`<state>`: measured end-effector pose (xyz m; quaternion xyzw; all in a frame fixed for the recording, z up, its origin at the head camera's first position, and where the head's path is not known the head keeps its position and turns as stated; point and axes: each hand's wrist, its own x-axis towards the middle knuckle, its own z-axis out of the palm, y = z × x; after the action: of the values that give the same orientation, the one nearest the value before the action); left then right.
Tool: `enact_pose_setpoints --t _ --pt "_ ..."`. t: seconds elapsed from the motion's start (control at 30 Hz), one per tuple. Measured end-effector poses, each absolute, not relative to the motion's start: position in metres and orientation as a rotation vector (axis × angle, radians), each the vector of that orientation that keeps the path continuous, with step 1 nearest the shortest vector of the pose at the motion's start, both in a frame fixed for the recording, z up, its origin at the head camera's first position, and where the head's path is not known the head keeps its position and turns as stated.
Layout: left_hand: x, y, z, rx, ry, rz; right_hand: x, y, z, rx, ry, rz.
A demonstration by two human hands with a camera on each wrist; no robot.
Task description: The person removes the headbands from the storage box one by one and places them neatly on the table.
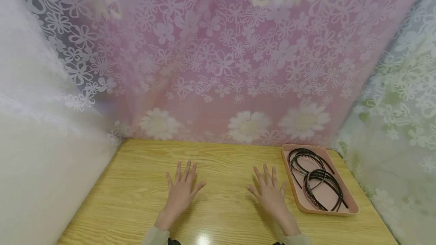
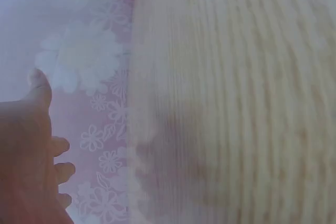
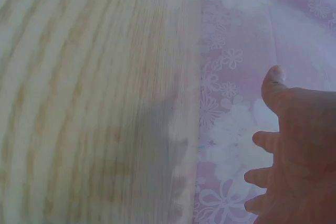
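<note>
My left hand hovers over the left middle of the wooden table with its fingers spread and nothing in it. Across from it my right hand is likewise spread and bare, just left of a pink tray. Inside that tray lie several dark headbands, some with toothed inner edges, overlapping in two groups. The left wrist view has the left hand at its left edge, its shadow falling on the wood. In the right wrist view the right hand shows thumb and fingers apart.
A pink flowered curtain hangs along the table's back edge. To the left is a pale white sheet, and to the right a whitish flowered one. The tray stands near the table's right edge.
</note>
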<state>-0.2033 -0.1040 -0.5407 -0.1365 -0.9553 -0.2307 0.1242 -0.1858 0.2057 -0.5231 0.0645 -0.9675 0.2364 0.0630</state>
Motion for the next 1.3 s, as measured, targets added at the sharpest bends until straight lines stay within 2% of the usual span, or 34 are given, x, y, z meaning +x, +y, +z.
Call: enact_pose_setpoints --t 0.33,0.67,0.9,1.3 --pt "-0.212 -0.085 -0.528 -0.441 -2.592 -1.053 -0.189 0.218 -0.51 0.116 -2.676 1.0" --pt "-0.214 -0.054 -0.509 -0.506 -2.502 -1.316 -0.188 0.246 -0.5 0.109 -2.457 0.951" --pt "-0.217 -0.027 -0.496 -0.563 -2.438 -1.488 -0.185 0.275 -0.493 0.041 -2.402 0.971" --pt "-0.234 0.018 -0.497 -0.528 -2.418 -1.713 -0.179 0.338 -0.478 -0.104 -2.306 0.869"
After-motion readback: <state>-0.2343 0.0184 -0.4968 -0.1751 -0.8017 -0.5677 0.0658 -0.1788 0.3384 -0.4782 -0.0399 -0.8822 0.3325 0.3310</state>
